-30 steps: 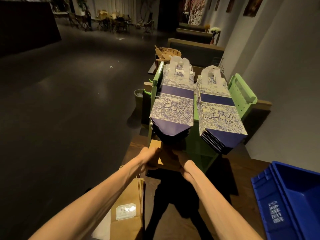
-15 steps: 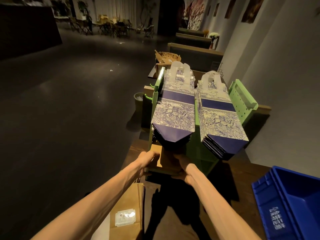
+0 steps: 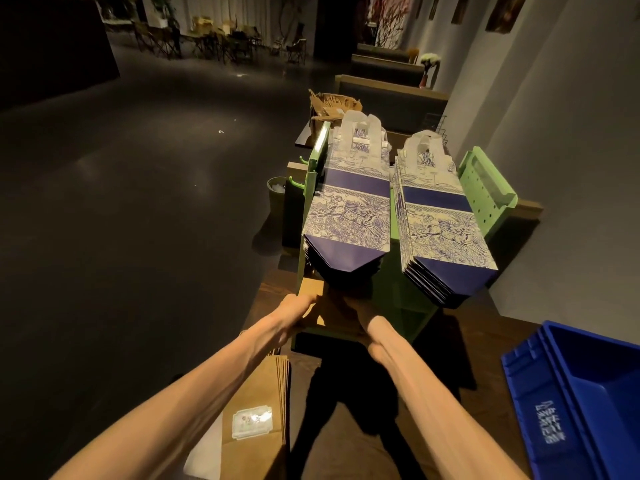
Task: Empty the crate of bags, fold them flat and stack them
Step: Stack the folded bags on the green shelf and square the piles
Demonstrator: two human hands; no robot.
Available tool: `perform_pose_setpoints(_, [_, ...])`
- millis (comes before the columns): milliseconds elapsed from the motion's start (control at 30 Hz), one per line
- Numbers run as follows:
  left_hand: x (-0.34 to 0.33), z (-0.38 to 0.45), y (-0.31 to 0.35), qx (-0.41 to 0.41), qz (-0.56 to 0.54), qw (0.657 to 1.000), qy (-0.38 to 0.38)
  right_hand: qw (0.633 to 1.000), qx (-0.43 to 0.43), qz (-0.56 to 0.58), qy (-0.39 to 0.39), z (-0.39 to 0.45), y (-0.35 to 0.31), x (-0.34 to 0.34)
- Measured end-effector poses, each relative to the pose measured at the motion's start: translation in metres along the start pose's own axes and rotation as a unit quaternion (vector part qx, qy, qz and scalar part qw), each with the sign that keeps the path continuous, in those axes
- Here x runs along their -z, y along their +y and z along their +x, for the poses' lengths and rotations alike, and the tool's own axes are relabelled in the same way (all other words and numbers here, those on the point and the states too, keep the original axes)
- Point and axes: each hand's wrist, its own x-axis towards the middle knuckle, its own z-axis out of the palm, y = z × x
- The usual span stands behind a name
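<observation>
Head view: both hands [image 3: 298,308] grip brown bag [image 3: 313,299].

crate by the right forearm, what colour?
Blue crate, with white print on its side; head view.

Your left hand [image 3: 298,308] and right hand [image 3: 360,311] both grip a brown paper bag [image 3: 317,306] at the green crate's [image 3: 485,188] near end. Two stacks of flat blue-and-white bags [image 3: 349,209] lie across the crate. Folded brown bags [image 3: 256,410] rest at the tabletop's [image 3: 467,341] left edge; a blue bin [image 3: 588,393] sits at its right edge.
</observation>
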Motion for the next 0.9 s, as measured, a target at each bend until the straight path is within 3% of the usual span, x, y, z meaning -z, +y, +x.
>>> perform_pose_setpoints(133, [0.003,-0.004,0.000,0.005,-0.004,1.000,-0.005,1.000,0.000,0.025,0.003,-0.004,-0.002,-0.001])
perform_pose_setpoints(233, [0.011,-0.005,-0.005,0.006,-0.034,0.999,-0.003,0.990,-0.009,0.129,0.047,-0.002,0.009,0.007])
perform_pose_setpoints(367, [0.034,0.003,-0.041,0.033,-0.078,0.993,0.079,0.976,-0.033,0.191,0.097,0.003,0.049,0.020])
perform_pose_setpoints(667, [0.075,0.003,-0.155,0.142,-0.046,0.973,0.178,0.996,-0.091,0.002,-0.011,0.018,0.138,-0.027])
perform_pose_setpoints(900, [0.090,0.002,-0.241,0.224,0.015,0.949,0.222,0.975,-0.119,-0.169,-0.088,0.018,0.204,-0.071])
